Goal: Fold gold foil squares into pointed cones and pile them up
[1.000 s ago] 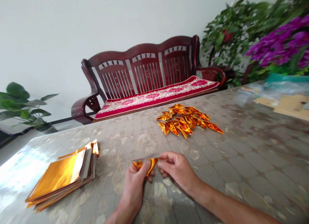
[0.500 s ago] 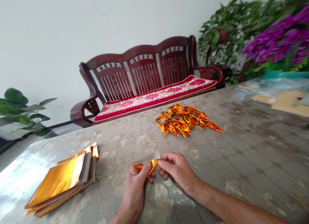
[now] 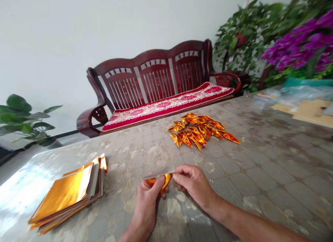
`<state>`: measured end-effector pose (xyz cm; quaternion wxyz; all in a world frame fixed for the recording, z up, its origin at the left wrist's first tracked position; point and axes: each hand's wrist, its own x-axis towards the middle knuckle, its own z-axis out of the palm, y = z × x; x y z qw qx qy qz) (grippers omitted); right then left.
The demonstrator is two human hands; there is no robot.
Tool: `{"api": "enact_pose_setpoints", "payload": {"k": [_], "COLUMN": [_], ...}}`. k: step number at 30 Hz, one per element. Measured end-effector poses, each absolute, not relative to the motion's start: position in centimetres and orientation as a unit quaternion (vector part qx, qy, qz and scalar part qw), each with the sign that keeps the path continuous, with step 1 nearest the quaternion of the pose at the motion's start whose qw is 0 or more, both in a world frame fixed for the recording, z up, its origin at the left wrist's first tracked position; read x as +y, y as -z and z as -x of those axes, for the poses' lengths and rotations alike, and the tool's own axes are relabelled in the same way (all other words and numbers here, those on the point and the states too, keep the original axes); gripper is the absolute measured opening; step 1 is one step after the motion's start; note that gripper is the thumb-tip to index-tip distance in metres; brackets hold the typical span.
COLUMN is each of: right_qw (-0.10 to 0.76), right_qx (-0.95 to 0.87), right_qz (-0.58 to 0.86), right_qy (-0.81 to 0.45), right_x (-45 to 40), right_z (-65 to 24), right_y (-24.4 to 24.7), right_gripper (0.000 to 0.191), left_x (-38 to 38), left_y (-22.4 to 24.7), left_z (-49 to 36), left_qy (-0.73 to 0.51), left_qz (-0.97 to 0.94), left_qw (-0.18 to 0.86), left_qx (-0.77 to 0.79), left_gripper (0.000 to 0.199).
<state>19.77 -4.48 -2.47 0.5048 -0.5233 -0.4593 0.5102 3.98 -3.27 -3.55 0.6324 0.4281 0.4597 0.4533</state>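
A partly folded sheet of gold foil paper is held between both hands above the table, its grey back showing along the upper edge. My left hand grips it with the thumb pressed on the gold side and fingers underneath. At the sheet's right end, my right hand pinches the corner between thumb and forefinger. Farther back lies a cluster of folded gold foil pieces with pointed ends. To the left rests a stack of flat gold foil sheets, some turned grey side up.
The table has a shiny patterned cover. Beyond it stands a dark wooden bench with a red cushion. Cardboard and clear plastic lie at the right, near purple flowers. A potted plant is at far left.
The grey upper flap of the foil sheet has tipped lower and now shows as a narrower strip. My right hand has shifted slightly right, still pinching the corner.
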Motion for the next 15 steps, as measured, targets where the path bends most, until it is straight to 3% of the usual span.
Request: {"api": "enact_pose_setpoints", "payload": {"k": [15], "right_qw": [0.527], "right_qx": [-0.403], "right_qz": [0.529], "right_qy": [-0.529], "right_x": [-4.25], "right_z": [-19.42], "right_y": [2.90], "right_gripper": [0.023], "left_x": [-3.26], "left_y": [3.50], "left_z": [-4.04], "left_qy": [-0.455], "left_qz": [-0.421], "left_qw": [0.637], "left_qx": [0.459], "left_gripper": [0.033]}}
